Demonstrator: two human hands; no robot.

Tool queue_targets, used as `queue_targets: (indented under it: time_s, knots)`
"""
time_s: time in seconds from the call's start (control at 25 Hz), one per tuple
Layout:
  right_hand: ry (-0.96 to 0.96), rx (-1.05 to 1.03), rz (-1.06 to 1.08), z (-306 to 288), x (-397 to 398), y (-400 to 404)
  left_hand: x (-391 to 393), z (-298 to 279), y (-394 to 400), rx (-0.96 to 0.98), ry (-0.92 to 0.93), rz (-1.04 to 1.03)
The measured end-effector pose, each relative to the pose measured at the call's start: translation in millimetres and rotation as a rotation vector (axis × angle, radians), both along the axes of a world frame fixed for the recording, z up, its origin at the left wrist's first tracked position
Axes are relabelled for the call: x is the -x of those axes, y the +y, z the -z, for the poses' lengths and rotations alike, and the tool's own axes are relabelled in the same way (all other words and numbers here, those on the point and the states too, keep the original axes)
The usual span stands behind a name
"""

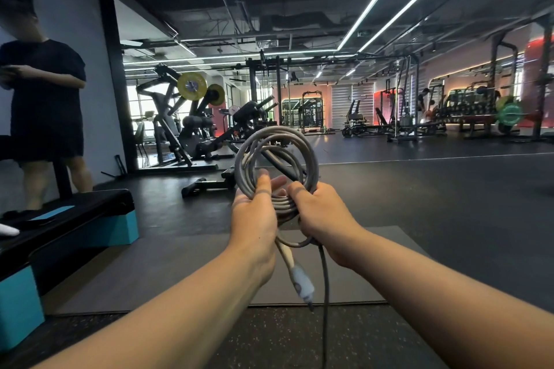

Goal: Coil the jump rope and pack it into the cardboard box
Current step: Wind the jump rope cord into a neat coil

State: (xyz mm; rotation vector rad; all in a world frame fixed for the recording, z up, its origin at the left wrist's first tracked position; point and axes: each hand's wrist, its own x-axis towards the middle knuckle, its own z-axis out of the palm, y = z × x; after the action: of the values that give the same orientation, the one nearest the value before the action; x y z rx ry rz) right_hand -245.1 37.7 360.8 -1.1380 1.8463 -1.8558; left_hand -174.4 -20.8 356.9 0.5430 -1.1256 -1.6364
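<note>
A grey jump rope (pixel 271 144) is wound into several round loops, held up in front of me at chest height. My left hand (pixel 254 213) cups the bottom of the coil from the left, fingers curled through the loops. Gripping the same bundle from the right is my right hand (pixel 317 213). One pale handle (pixel 301 278) dangles below my hands, and a loose grey strand (pixel 325 293) hangs down beside it out of view. A dark handle (pixel 280 166) lies across the inside of the coil. No cardboard box is in view.
A black and teal step platform (pixel 75 228) stands at the left, with a person in dark clothes (pixel 45 105) behind it. A grey mat (pixel 180 263) lies on the dark gym floor below my arms. Weight machines (pixel 186 123) and racks (pixel 404 117) fill the background.
</note>
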Motion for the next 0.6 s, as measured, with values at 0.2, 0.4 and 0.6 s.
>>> queue_targets:
  time_s: [0.2,0.4,0.6]
  knots:
    - [-0.117,-0.105,-0.163,1,-5,10,-6,5,-1,0.143,-0.097,0.037]
    - [0.058,-0.068,-0.08,0,14,13,-18,-4,-12,0.199,-0.208,0.02]
    - [0.654,-0.454,0.022,-19,39,18,-54,-71,-4,1.135,-0.575,-0.286]
